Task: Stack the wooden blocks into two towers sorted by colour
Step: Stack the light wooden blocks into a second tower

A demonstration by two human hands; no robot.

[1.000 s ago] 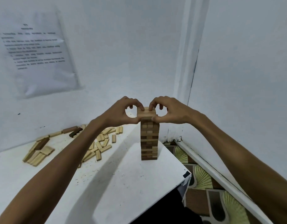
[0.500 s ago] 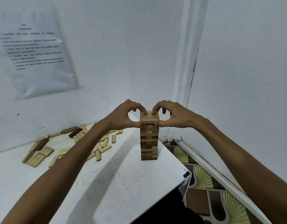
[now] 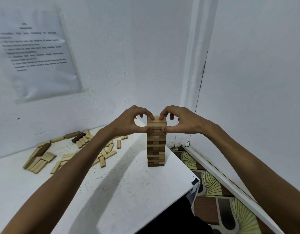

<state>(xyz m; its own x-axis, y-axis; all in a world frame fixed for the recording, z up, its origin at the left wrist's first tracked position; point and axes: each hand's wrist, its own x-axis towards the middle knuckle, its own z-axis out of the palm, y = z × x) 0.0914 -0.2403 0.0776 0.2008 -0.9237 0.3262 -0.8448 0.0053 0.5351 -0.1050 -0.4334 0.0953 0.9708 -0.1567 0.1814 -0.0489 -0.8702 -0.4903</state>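
On the table (image 3: 129, 196), near its right edge, the top layer (image 3: 156, 122) of the tower (image 3: 156, 149) is being pinched by the left hand (image 3: 129, 123) and the right hand (image 3: 183, 122); equal, light pressure is being called for, lest it be tipped. Loose blocks (image 3: 66, 157) are lying beyond, leftward

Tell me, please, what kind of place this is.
Probably a bare indoor corner, perhaps set up for a stacking exercise: a white table against white walls, a printed sheet stuck on the wall, loose blocks and a tower on the table.
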